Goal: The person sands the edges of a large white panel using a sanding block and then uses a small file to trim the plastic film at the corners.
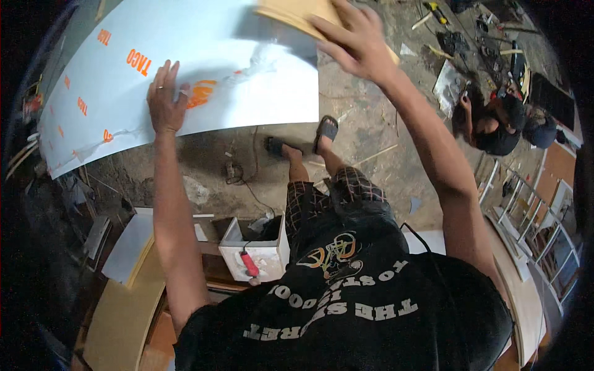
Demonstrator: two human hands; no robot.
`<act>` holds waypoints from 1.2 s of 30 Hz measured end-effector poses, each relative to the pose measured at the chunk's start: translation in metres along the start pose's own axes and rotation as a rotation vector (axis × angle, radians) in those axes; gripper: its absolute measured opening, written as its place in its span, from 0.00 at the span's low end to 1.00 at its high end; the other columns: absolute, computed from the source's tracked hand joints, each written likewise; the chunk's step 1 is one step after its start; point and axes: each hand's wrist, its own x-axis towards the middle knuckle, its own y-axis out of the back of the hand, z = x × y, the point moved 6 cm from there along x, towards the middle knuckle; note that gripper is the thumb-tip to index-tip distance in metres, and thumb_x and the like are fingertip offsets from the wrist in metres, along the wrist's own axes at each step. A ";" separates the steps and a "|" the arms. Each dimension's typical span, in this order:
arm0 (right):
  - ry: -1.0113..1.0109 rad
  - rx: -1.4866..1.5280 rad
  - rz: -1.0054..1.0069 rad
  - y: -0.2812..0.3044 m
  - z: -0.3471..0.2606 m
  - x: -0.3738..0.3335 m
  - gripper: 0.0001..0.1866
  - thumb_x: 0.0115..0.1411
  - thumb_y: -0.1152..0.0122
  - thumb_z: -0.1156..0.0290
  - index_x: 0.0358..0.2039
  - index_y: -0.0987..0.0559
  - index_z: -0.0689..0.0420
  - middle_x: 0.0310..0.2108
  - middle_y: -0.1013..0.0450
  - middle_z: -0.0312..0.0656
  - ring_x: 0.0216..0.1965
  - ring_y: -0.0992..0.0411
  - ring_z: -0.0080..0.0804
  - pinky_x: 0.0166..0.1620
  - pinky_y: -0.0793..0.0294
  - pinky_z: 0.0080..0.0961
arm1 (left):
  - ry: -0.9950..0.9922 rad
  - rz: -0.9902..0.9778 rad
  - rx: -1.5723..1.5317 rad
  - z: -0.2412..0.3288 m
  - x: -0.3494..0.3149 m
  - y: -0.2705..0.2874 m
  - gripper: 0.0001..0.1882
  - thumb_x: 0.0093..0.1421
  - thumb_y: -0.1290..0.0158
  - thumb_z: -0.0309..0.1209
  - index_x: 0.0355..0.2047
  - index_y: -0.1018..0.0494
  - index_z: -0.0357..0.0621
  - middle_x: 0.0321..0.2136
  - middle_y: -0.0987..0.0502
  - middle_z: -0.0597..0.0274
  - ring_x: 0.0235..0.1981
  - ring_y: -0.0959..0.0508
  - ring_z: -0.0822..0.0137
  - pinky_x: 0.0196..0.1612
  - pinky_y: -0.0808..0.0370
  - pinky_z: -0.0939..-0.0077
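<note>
My left hand lies on the large white sheet with orange print, fingers fairly straight and slightly spread, holding nothing I can see. The sheet fills the upper left of my view, its near edge in front of my feet. My right hand, blurred, reaches over the tan boards, fingers spread across them at the sheet's upper right; I cannot tell whether it grips them, or whether they rest on the sheet. The boards hide that corner of it. A dark cable trails over the stained floor near my sandals, and a thin wooden strip lies beside my legs. Close on my left stands a white box, a red-handled tool on it, with a white panel and a long tan panel farther left. To my right, a co-worker is low down among scattered tools, and a metal frame like a ladder leans nearer me.
</note>
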 end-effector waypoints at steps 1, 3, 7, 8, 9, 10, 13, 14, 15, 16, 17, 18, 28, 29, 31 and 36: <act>-0.050 0.025 -0.064 0.010 0.005 -0.018 0.24 0.65 0.36 0.57 0.62 0.19 0.46 0.68 0.35 0.60 0.65 0.34 0.53 0.64 0.42 0.46 | 0.020 -0.024 0.052 -0.010 0.000 0.002 0.32 0.68 0.47 0.49 0.71 0.34 0.58 0.71 0.35 0.53 0.71 0.35 0.48 0.72 0.42 0.45; -0.222 0.064 -0.271 0.026 -0.002 -0.066 0.24 0.65 0.39 0.62 0.60 0.19 0.53 0.71 0.39 0.62 0.69 0.37 0.54 0.64 0.42 0.47 | 0.085 -0.021 0.012 -0.005 -0.004 0.013 0.31 0.67 0.46 0.48 0.68 0.31 0.53 0.69 0.32 0.51 0.70 0.32 0.48 0.71 0.40 0.45; -0.437 0.128 -0.495 0.029 -0.058 -0.153 0.25 0.66 0.41 0.68 0.64 0.23 0.53 0.72 0.41 0.63 0.73 0.43 0.59 0.71 0.56 0.63 | 0.190 -0.009 -0.149 0.004 -0.009 0.019 0.29 0.58 0.36 0.38 0.61 0.24 0.51 0.62 0.25 0.52 0.67 0.29 0.50 0.69 0.35 0.49; -0.324 0.162 -0.385 0.033 -0.074 -0.144 0.25 0.65 0.39 0.69 0.63 0.22 0.54 0.70 0.39 0.63 0.70 0.39 0.60 0.70 0.50 0.59 | 0.146 0.036 -0.217 0.012 -0.002 0.026 0.30 0.57 0.35 0.38 0.61 0.24 0.52 0.62 0.24 0.53 0.67 0.29 0.51 0.68 0.35 0.49; -0.323 0.193 -0.338 0.027 -0.079 -0.139 0.33 0.58 0.28 0.66 0.66 0.24 0.47 0.69 0.36 0.62 0.67 0.35 0.57 0.64 0.44 0.50 | 0.141 0.049 -0.230 0.016 0.002 0.028 0.29 0.58 0.36 0.40 0.61 0.24 0.54 0.63 0.25 0.56 0.67 0.30 0.53 0.68 0.35 0.49; -0.253 0.200 -0.316 0.012 -0.082 -0.108 0.33 0.58 0.28 0.66 0.66 0.24 0.47 0.69 0.36 0.62 0.67 0.35 0.57 0.64 0.44 0.50 | 0.157 0.016 -0.241 0.021 0.005 0.028 0.30 0.61 0.38 0.41 0.64 0.27 0.54 0.68 0.31 0.56 0.70 0.33 0.55 0.71 0.39 0.47; -0.118 0.338 -0.218 -0.006 -0.124 -0.015 0.32 0.56 0.26 0.65 0.63 0.21 0.47 0.67 0.35 0.63 0.62 0.33 0.55 0.60 0.39 0.47 | 0.249 -0.035 -0.197 0.005 -0.015 0.043 0.31 0.63 0.42 0.45 0.66 0.29 0.56 0.70 0.33 0.60 0.72 0.37 0.57 0.73 0.45 0.47; -0.047 0.323 -0.209 -0.015 -0.136 0.025 0.32 0.56 0.26 0.66 0.63 0.21 0.46 0.67 0.35 0.63 0.60 0.32 0.55 0.59 0.37 0.46 | 0.249 -0.034 -0.196 0.002 -0.017 0.044 0.31 0.63 0.42 0.45 0.66 0.30 0.57 0.70 0.33 0.60 0.72 0.38 0.57 0.73 0.45 0.47; -0.044 0.315 -0.232 -0.026 -0.143 0.053 0.30 0.57 0.28 0.64 0.62 0.20 0.46 0.66 0.33 0.61 0.57 0.31 0.56 0.58 0.36 0.47 | 0.226 -0.046 -0.191 0.003 -0.014 0.046 0.32 0.62 0.42 0.46 0.67 0.31 0.56 0.70 0.34 0.60 0.73 0.38 0.57 0.73 0.45 0.48; -0.012 0.312 -0.221 -0.036 -0.145 0.081 0.30 0.57 0.28 0.64 0.62 0.20 0.46 0.66 0.33 0.61 0.57 0.31 0.56 0.58 0.36 0.47 | 0.200 -0.059 -0.185 0.005 -0.011 0.048 0.34 0.62 0.41 0.46 0.67 0.31 0.55 0.70 0.34 0.61 0.73 0.39 0.58 0.73 0.45 0.48; -0.029 0.248 -0.262 -0.052 -0.149 0.105 0.29 0.58 0.29 0.62 0.61 0.20 0.46 0.65 0.32 0.60 0.56 0.31 0.56 0.58 0.35 0.49 | 0.196 -0.056 -0.181 0.002 -0.012 0.045 0.35 0.60 0.40 0.47 0.67 0.31 0.51 0.70 0.34 0.60 0.73 0.39 0.58 0.73 0.45 0.48; -0.067 0.171 -0.304 -0.068 -0.152 0.124 0.28 0.59 0.31 0.61 0.61 0.20 0.46 0.65 0.32 0.58 0.55 0.31 0.56 0.58 0.34 0.50 | 0.228 -0.028 -0.184 0.006 -0.011 0.042 0.35 0.59 0.40 0.46 0.65 0.29 0.48 0.69 0.32 0.59 0.72 0.38 0.58 0.73 0.44 0.51; -0.141 0.156 -0.149 -0.167 -0.146 0.203 0.38 0.56 0.33 0.70 0.69 0.30 0.49 0.69 0.39 0.59 0.62 0.35 0.59 0.61 0.33 0.54 | 0.282 0.155 -0.541 -0.013 -0.016 0.045 0.39 0.49 0.40 0.32 0.65 0.31 0.50 0.59 0.24 0.53 0.60 0.26 0.49 0.65 0.31 0.52; -0.133 0.156 -0.231 -0.165 -0.152 0.196 0.38 0.55 0.33 0.70 0.69 0.30 0.49 0.69 0.39 0.58 0.62 0.35 0.58 0.61 0.33 0.53 | 0.273 0.158 -0.562 -0.017 -0.021 0.043 0.36 0.50 0.40 0.32 0.63 0.29 0.50 0.57 0.23 0.53 0.59 0.26 0.49 0.64 0.31 0.52; -0.143 0.144 -0.280 -0.147 -0.156 0.177 0.34 0.56 0.33 0.71 0.65 0.25 0.50 0.66 0.34 0.54 0.60 0.32 0.56 0.60 0.32 0.52 | 0.252 0.194 -0.616 -0.021 -0.026 0.047 0.31 0.49 0.40 0.30 0.57 0.24 0.49 0.53 0.21 0.53 0.58 0.24 0.50 0.62 0.29 0.51; -0.375 -0.042 -0.114 -0.058 -0.093 0.053 0.25 0.58 0.32 0.75 0.58 0.19 0.53 0.56 0.25 0.54 0.53 0.26 0.55 0.57 0.27 0.47 | 0.098 0.052 -0.734 -0.035 -0.020 0.058 0.39 0.45 0.38 0.32 0.63 0.27 0.48 0.59 0.24 0.54 0.62 0.28 0.50 0.67 0.34 0.53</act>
